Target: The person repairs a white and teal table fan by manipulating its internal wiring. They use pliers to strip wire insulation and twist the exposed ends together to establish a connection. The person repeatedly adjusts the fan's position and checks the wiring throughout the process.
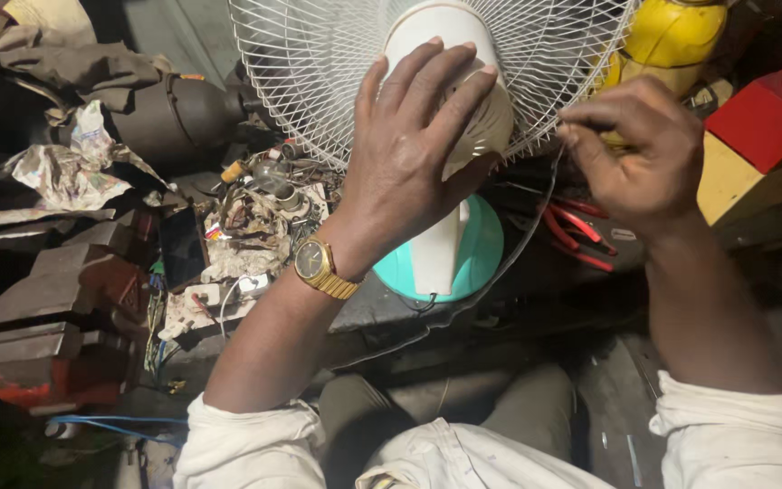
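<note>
Dim and crowded, the workshop table (pixel 382 312) carries a table fan lying toward its far edge, ringed by clutter; the white wire fan guard (pixel 319 63) faces away, so the white motor housing (pixel 463 100) at its back is turned toward the person, likely so the rear can be reached; the fan's turquoise base (pixel 481 249) rests near the table's middle, with a white neck rising from it.

Resting on the housing, the left hand (pixel 409 158) lies flat with fingers (pixel 427 86) spread wide, apparently steadying the fan; a gold wristwatch (pixel 319 267) sits on that wrist; the right hand (pixel 640 149) hovers at the guard's lower right rim, its fingers curled together and seemingly pinching something thin at the wire, though what it is cannot be told.

Toward the table's left edge lie crumpled paper (pixel 70 172), a dark motor (pixel 178 113) and a heap of small parts and wires (pixel 246 217); red-handled pliers (pixel 576 235) lie beneath the right hand; at the far right corner stand a yellow container (pixel 676 32) and a red and yellow box (pixel 762 136); no label is legible.
</note>
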